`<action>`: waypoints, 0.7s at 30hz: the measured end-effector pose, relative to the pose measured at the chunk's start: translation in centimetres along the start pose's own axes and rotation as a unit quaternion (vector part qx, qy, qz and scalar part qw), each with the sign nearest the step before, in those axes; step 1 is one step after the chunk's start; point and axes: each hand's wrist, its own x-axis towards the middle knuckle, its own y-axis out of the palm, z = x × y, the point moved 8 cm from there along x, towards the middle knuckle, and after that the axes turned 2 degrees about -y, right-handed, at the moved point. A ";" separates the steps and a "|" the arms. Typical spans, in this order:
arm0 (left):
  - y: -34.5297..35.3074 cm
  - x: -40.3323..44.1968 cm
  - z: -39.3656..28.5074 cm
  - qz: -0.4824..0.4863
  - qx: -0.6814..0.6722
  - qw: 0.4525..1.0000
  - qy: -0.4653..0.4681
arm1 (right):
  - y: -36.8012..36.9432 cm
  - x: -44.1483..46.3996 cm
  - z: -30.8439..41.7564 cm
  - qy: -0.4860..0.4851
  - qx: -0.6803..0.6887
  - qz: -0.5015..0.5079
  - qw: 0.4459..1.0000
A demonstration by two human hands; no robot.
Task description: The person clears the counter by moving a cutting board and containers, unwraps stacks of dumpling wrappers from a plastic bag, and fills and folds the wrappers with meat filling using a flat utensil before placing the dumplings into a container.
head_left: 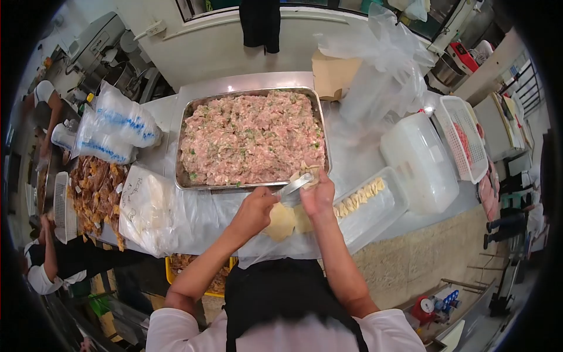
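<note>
My left hand (254, 211) is closed round the handle of a short, flat metal spreader (291, 186). Its tip lies against a thin dough wrapper (315, 172) that my right hand (318, 195) holds in its closed fingers. Whether filling sits in that wrapper is hard to make out. Both hands are at the near right corner of a large metal tray (252, 186) heaped with minced meat (252, 138) flecked with green. Below my hands, flat round wrappers (281, 223) lie on the table. Folded dumplings (359, 198) stand in a row in a clear plastic container (394, 206) to the right.
Left of the tray are wrapped stacks of plastic tubs (126, 120), dark browned meat pieces (97, 188) and a white plastic bag (146, 202). A translucent bin (419, 161), a white basket (463, 138) and a large plastic bag (381, 64) stand right. Another person (50, 258) is at far left.
</note>
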 end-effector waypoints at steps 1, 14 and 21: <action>-0.1 -0.6 0.4 0.024 0.020 0.999 -0.022 | -0.4 -0.6 0.5 -0.027 -0.034 -0.144 0.989; -1.6 -0.4 0.3 0.033 -0.062 0.995 -0.071 | 1.8 -4.5 0.6 0.009 -0.123 0.084 0.989; -3.0 -1.2 -2.4 0.100 -0.002 0.994 -0.046 | 3.7 -5.0 1.7 -0.241 -0.688 0.072 0.680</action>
